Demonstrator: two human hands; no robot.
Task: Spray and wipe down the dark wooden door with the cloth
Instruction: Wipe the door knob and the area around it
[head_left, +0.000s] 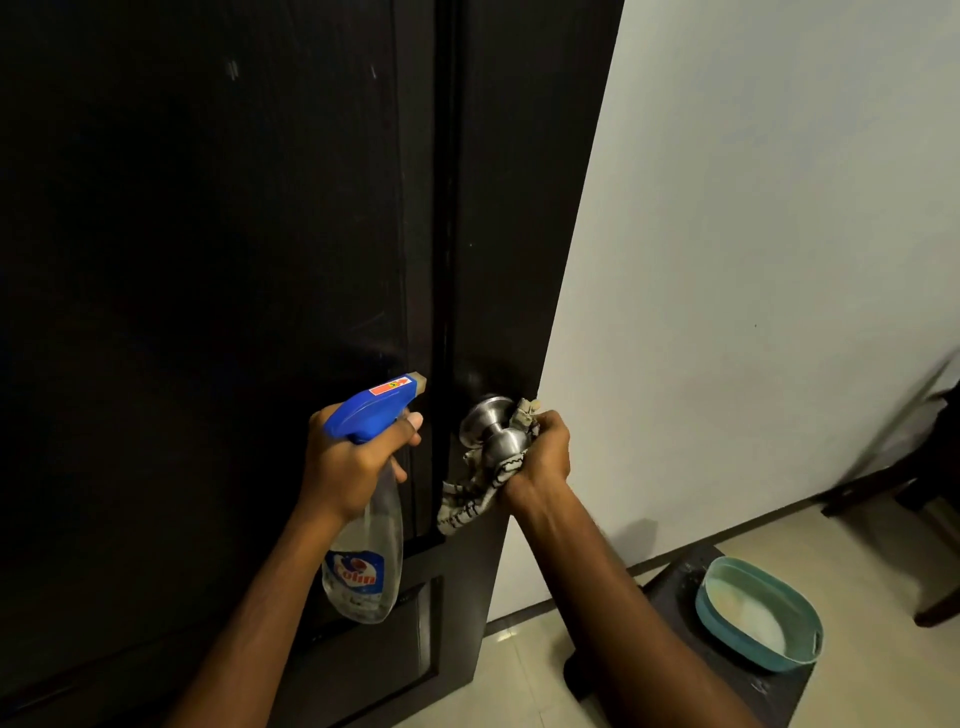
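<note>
Your right hand (540, 452) grips the cloth (467, 501) around the knob (493, 428); your left hand (348, 467) holds the spray bottle (366, 551), nozzle toward the door (208, 260) panel just ahead

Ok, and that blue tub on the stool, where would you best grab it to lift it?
Take the tub by its rim at the two narrow ends, from above. It is a wide open oval lying flat on the stool, and seems to hold pale liquid, so keep it level.
</note>
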